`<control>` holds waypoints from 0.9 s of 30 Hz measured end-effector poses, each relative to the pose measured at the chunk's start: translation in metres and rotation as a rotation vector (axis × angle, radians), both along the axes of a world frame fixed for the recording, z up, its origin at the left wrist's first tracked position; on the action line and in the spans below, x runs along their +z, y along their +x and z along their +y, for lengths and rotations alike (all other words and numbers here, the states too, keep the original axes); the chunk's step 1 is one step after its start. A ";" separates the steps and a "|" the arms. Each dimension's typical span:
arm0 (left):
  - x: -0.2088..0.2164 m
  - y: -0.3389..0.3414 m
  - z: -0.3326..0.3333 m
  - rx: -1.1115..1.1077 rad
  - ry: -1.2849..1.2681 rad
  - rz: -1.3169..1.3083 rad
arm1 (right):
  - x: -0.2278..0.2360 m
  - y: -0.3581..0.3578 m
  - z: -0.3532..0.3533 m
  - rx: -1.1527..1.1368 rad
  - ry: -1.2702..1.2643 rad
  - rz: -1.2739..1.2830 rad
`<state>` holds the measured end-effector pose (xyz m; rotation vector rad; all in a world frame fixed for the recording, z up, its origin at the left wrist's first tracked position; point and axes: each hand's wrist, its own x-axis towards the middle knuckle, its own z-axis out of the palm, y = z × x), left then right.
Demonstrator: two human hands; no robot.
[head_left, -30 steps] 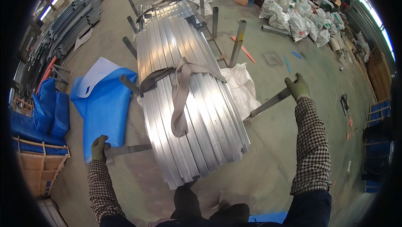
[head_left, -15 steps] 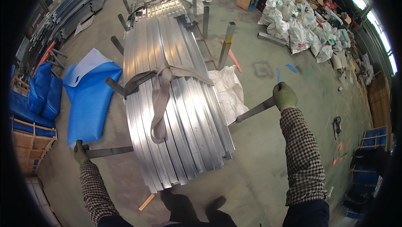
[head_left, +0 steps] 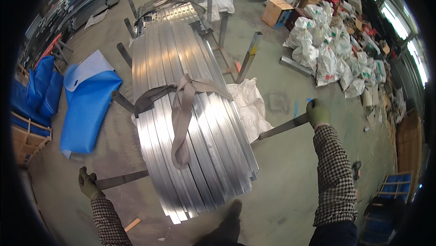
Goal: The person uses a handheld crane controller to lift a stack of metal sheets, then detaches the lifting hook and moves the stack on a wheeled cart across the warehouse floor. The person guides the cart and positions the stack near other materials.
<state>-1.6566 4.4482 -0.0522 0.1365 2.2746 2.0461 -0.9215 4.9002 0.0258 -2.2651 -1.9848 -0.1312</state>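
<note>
A long stack of silvery metal profiles (head_left: 200, 128) lies lengthwise before me, with a grey webbing sling (head_left: 181, 123) looped and knotted across its top. My left hand (head_left: 89, 184), in a green glove, is closed on one end of a flat grey strap (head_left: 121, 180) at the left of the stack. On the other side my right hand (head_left: 319, 112), gloved too, grips a matching strap length (head_left: 286, 126). Both lengths look taut and run inward to the near part of the stack. Whether they join beneath it is hidden.
Upright steel posts (head_left: 249, 57) flank the stack. White sheeting (head_left: 250, 109) lies against its right side. A folded blue foam sheet (head_left: 88, 109) rests on the floor at left. Filled white bags (head_left: 327, 62) and boxes (head_left: 276, 13) heap up at far right. A wood strip (head_left: 132, 224) lies near my feet.
Both hands still hold the strap ends. My left hand has come lower and away from the blue sheet; my right hand has shifted slightly right and down. The view has shifted, and my feet have moved.
</note>
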 end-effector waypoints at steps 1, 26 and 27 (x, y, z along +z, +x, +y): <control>-0.002 0.003 -0.001 0.004 0.000 -0.030 | -0.002 0.006 -0.010 -0.016 -0.009 -0.002; -0.019 0.156 0.177 0.188 0.090 -0.040 | -0.030 0.070 0.308 0.129 -0.031 0.017; -0.014 0.159 0.188 0.190 0.069 -0.050 | -0.029 0.067 0.319 0.153 -0.033 0.021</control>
